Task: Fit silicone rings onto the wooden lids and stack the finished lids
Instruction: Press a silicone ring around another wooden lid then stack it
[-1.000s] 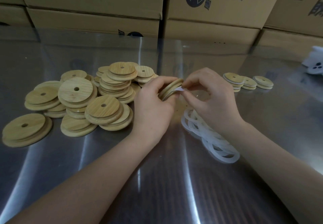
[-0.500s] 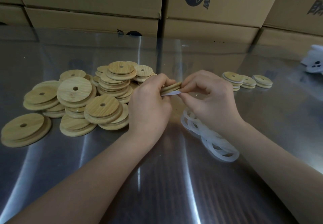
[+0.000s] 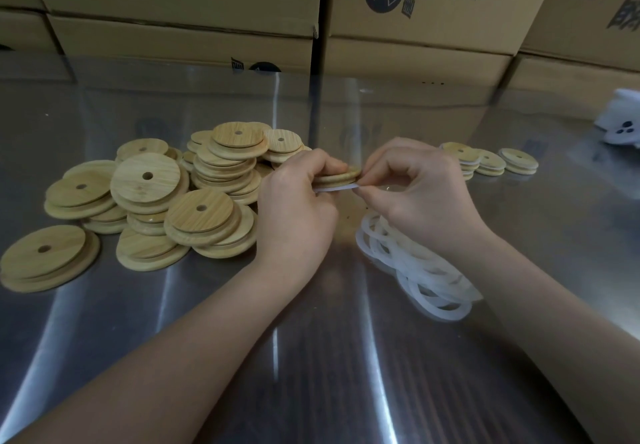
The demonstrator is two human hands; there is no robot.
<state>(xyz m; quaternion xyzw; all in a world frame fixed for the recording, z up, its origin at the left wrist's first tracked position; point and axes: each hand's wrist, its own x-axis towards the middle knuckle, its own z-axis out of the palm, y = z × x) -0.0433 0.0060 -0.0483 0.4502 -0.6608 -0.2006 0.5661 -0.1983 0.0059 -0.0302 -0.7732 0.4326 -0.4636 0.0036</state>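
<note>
As hands (image 3: 298,197) (image 3: 415,187) pinch it, lid (image 3: 337,176) level, white ring (image 3: 337,187) hanging beneath.

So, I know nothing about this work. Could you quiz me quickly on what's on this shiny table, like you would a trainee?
1. True or false: the left hand and right hand together hold one round wooden lid, with a thin white silicone ring at its lower edge.
2. Where does the loose pile of white rings lie? A) on the metal table under the right wrist; B) on the cardboard boxes; C) on the left heap of lids.
3. How many short stacks of ringed lids stand at the far right?
Key: 1 true; 2 A; 3 three.
</note>
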